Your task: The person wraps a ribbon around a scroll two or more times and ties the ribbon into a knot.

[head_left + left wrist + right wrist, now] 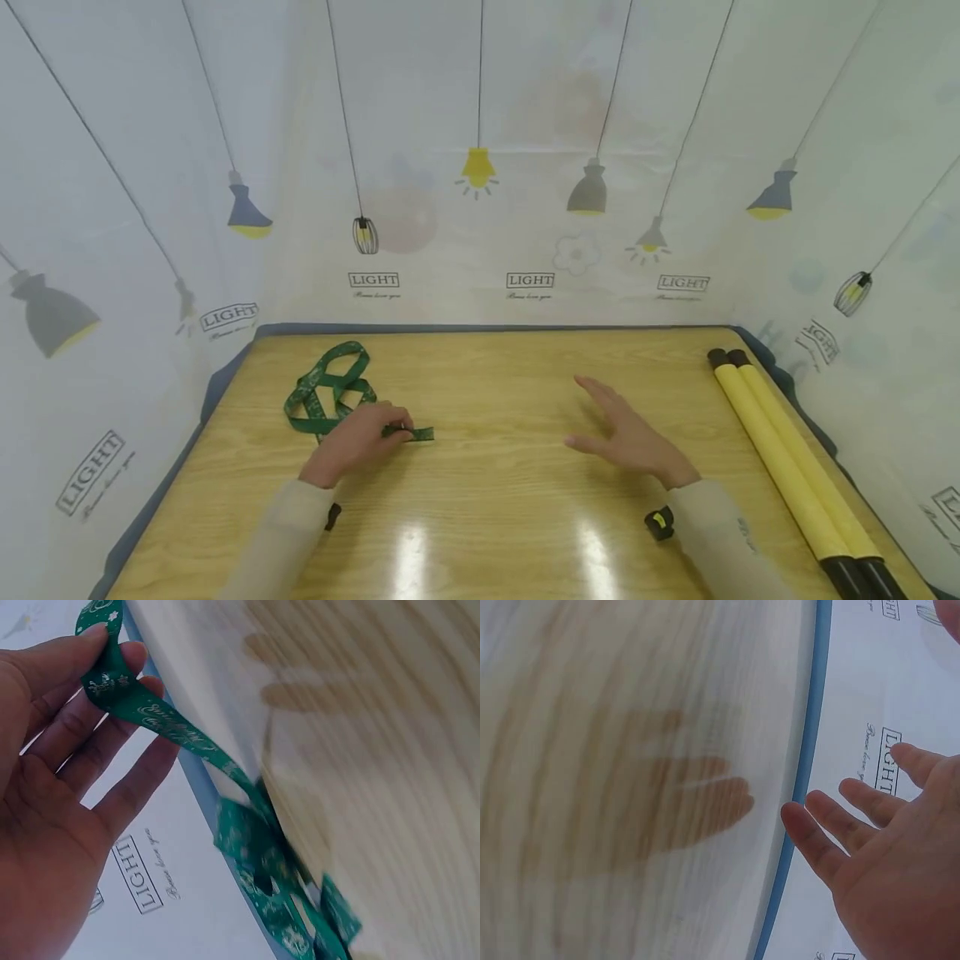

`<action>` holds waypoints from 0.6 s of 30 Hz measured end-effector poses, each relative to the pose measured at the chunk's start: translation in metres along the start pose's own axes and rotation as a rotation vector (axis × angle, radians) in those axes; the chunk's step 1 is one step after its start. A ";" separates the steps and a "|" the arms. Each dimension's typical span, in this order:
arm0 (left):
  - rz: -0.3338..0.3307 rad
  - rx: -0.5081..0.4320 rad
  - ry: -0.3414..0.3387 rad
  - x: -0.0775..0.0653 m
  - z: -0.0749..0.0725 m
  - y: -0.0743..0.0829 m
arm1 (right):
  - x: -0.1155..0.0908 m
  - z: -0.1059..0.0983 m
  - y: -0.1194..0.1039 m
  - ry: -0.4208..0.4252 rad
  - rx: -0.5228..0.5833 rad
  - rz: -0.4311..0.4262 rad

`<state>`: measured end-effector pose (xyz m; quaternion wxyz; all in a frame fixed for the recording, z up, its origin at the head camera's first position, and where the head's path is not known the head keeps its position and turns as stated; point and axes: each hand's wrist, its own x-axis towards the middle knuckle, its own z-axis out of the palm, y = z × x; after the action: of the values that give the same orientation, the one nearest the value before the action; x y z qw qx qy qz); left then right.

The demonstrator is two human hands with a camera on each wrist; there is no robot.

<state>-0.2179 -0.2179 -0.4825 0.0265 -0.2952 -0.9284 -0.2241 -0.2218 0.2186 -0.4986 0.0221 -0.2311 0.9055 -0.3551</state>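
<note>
A long green ribbon (306, 425) with pale printed lettering lies in loose loops at the left of the table. Near its end, my left hand (365, 437) pinches it between thumb and fingers, and a short tail sticks out to the right. The left wrist view shows the ribbon (180, 733) running from the pinch down to the blurred loops on the wood. My right hand (626, 437) hovers over the table's right half, fingers spread and touching nothing. In the right wrist view the fingers of that hand (900, 862) are straight, with their reflection on the tabletop.
Two yellow rolls (795, 467) with black ends lie side by side along the right edge of the wooden table (495, 500). White sheets printed with hanging lamps (480, 242) stand along the back and both sides. A blue-grey strip (495, 328) borders the table's far edge.
</note>
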 end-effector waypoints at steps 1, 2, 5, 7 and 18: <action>0.004 -0.013 0.013 0.002 0.002 0.003 | 0.001 0.001 -0.002 -0.004 0.006 -0.001; 0.008 -0.030 0.025 0.005 0.003 0.005 | 0.002 0.003 -0.003 -0.005 0.011 0.001; 0.020 -0.093 0.046 0.013 0.009 0.013 | 0.005 0.006 -0.007 -0.008 0.029 0.003; 0.022 -0.125 0.048 0.019 0.013 0.019 | 0.007 0.009 -0.011 -0.006 0.058 -0.006; 0.041 -0.139 0.055 0.042 0.038 0.047 | 0.024 0.030 -0.038 -0.022 0.214 -0.087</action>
<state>-0.2232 -0.1449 -0.4903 0.0360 -0.3093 -0.9032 -0.2954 -0.2216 0.1645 -0.4933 0.0410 -0.2705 0.8512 -0.4479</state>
